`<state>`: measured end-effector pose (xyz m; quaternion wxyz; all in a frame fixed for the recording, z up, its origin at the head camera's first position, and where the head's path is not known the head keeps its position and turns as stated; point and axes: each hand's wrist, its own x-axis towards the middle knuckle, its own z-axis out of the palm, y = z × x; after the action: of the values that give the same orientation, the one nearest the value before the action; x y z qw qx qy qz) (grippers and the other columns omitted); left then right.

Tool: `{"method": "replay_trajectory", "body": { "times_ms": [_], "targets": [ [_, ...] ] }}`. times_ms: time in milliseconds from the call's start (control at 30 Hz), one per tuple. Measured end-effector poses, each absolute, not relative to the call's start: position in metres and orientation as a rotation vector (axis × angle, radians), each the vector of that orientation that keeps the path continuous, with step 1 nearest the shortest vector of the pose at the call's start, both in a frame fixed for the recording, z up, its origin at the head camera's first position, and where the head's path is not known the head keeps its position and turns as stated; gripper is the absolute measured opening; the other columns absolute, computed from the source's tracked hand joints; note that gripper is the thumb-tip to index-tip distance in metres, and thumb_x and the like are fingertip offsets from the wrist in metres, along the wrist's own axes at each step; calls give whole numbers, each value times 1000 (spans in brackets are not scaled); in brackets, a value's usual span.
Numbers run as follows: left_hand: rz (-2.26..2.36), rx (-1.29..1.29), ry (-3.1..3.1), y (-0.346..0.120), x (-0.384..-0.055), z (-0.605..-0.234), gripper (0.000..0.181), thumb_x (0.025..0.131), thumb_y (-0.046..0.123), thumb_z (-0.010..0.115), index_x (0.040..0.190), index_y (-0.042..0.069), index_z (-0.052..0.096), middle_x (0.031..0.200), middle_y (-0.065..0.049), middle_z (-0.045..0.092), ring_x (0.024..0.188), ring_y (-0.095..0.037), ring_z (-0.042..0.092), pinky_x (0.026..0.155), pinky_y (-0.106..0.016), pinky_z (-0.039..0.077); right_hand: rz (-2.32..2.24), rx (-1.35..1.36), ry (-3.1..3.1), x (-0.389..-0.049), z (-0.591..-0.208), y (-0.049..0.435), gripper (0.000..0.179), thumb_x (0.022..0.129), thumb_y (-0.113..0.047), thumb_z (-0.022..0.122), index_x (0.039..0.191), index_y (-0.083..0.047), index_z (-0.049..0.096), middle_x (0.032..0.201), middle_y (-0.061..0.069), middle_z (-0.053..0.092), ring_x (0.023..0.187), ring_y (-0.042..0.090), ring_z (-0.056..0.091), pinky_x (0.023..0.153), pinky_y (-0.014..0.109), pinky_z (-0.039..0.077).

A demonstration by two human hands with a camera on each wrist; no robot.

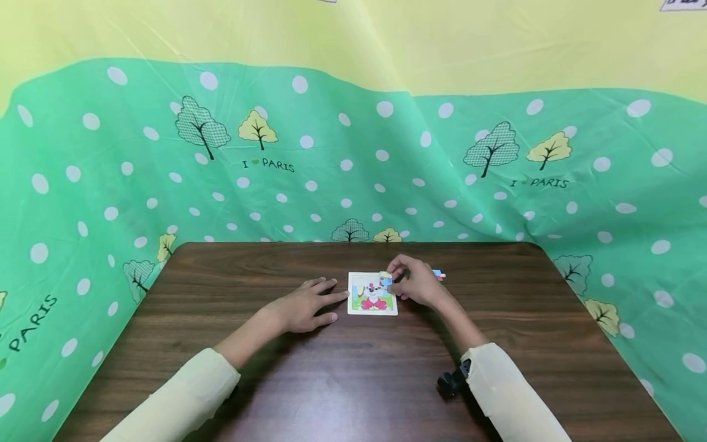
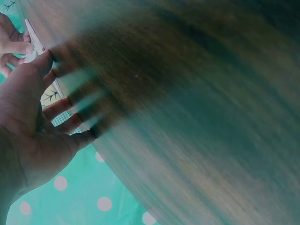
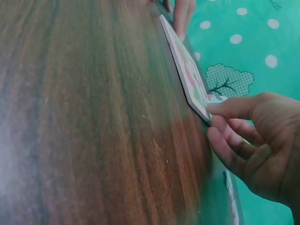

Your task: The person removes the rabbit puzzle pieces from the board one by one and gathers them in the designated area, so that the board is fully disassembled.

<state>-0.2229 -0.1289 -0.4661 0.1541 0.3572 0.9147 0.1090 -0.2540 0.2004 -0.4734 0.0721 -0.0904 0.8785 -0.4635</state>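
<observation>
A square jigsaw puzzle board point(image 1: 373, 311) with a white border and a cartoon figure in pink lies flat on the table. My left hand point(image 1: 304, 306) rests on the table with its fingers spread, one fingertip touching the board's left edge. At the upper right corner of the board, my right hand point(image 1: 417, 282) pinches a small blue and yellow puzzle piece point(image 1: 385, 279) between thumb and fingers. In the right wrist view the thumb and fingers of the right hand point(image 3: 262, 140) meet at the board's edge point(image 3: 180, 65), mostly hiding the piece.
More colourful puzzle pieces point(image 1: 439, 274) lie just beyond the right hand, partly covered by it. The brown wooden table point(image 1: 331, 380) ends at a green dotted curtain point(image 1: 309, 135) behind and at the sides. A black wrist device point(image 1: 453, 382) hangs under the right sleeve.
</observation>
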Motion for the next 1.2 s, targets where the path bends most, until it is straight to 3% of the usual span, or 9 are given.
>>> {"method": "replay_trajectory", "body": {
  "times_ms": [467, 667, 933, 1200],
  "targets": [
    [313, 1034, 2624, -129, -225, -469, 60, 120, 43, 54, 177, 28, 41, 186, -19, 31, 174, -48, 26, 140, -67, 26, -1576, -202, 2653, -249, -477, 211, 36, 90, 3, 81, 125, -2, 72, 113, 17, 72, 96, 23, 70, 77, 26, 60],
    [330, 1026, 2621, -128, -224, -466, 60, 120, 42, 55, 177, 27, 42, 186, -19, 32, 174, -48, 25, 140, -67, 26, -1615, -181, 2641, -246, -473, 216, 38, 90, 5, 81, 126, -1, 72, 115, 19, 72, 99, 25, 69, 80, 24, 61],
    [333, 994, 2630, -127, -223, -466, 60, 120, 45, 55, 177, 31, 42, 186, -16, 32, 175, -46, 24, 140, -67, 27, -1675, -148, 2619, -242, -465, 224, 42, 90, 4, 80, 130, 2, 70, 120, 22, 71, 97, 21, 70, 83, 33, 68],
    [383, 1006, 2668, -122, -222, -470, 58, 119, 44, 56, 173, 25, 50, 182, -20, 39, 173, -47, 29, 142, -65, 24, -1726, -127, 2607, -241, -462, 234, 40, 93, 6, 80, 131, 5, 68, 120, 24, 70, 97, 21, 71, 84, 36, 70]
  ]
}}
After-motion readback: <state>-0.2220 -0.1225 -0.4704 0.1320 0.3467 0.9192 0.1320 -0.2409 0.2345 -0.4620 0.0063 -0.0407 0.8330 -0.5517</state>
